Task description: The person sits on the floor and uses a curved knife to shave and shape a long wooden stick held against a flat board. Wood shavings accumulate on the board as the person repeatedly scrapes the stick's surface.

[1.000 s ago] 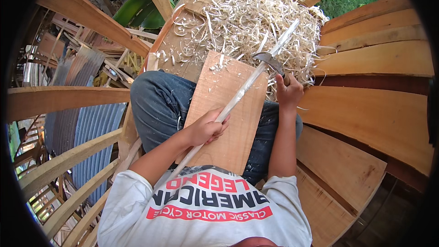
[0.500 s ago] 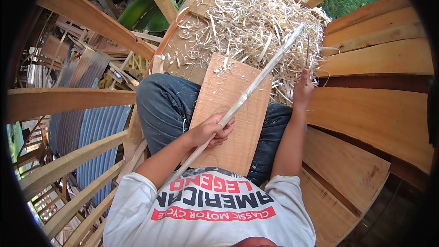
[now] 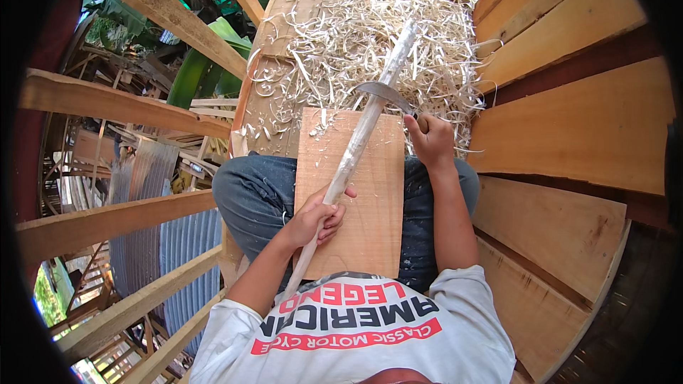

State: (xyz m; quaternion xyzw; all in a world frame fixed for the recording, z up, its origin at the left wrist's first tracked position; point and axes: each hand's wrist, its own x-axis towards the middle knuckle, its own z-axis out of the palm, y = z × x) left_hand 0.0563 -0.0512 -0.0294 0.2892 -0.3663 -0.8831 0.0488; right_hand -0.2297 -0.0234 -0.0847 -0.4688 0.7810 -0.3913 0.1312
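My left hand (image 3: 317, 217) is closed around the lower part of a long, pale wooden stick (image 3: 353, 148), which slants up and to the right from my waist. In my right hand (image 3: 432, 141) is a curved knife (image 3: 384, 90), its handle mostly hidden by the fingers. The blade crosses the upper part of the stick and appears to touch it. Below the stick, a flat wooden board (image 3: 370, 224) lies across my lap, with a few small chips near its far edge.
Curly wood shavings (image 3: 334, 28) cover much of the plank floor (image 3: 274, 114) ahead. Wooden slat railings (image 3: 124, 224) run along the left, and wide boards (image 3: 576, 128) form the right side. Beyond the left railing are corrugated sheets (image 3: 188, 256) and scrap wood.
My right hand has moved left, bringing the knife from beside the stick onto its upper part. The stick now stands steeper, still in my left hand. The view has shifted slightly.
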